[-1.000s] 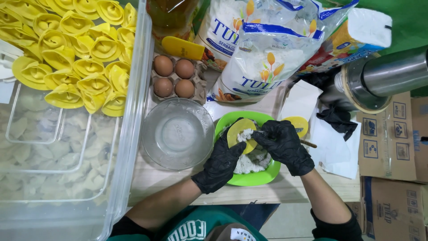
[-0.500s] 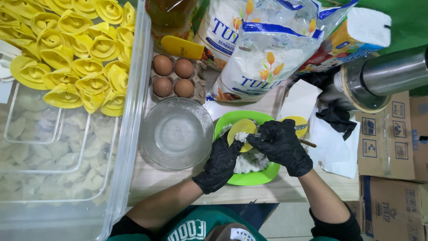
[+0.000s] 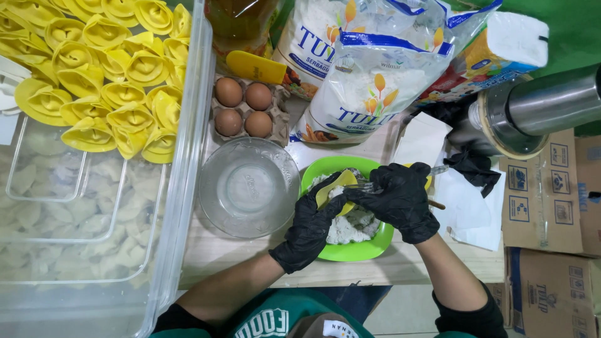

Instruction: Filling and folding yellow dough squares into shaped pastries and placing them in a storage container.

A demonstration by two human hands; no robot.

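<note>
A thin yellow dough wrapper [image 3: 330,188] lies in the black-gloved left hand [image 3: 311,225], fingers curled around it, over a round green plastic bowl [image 3: 350,250] of pale lumpy filling [image 3: 350,228]. The black-gloved right hand [image 3: 397,200] pinches a metal fork [image 3: 365,186], tines at the wrapper. Just left stands an empty clear glass bowl [image 3: 248,188]. Behind it sits a grey pulp carton with four brown eggs [image 3: 244,109], then two white plastic flour bags [image 3: 375,75] with blue lettering. Far left, a clear plastic tub [image 3: 181,206] holds folded yellow dumplings [image 3: 106,81]. Brown cardboard boxes [image 3: 541,200] stand right.
</note>
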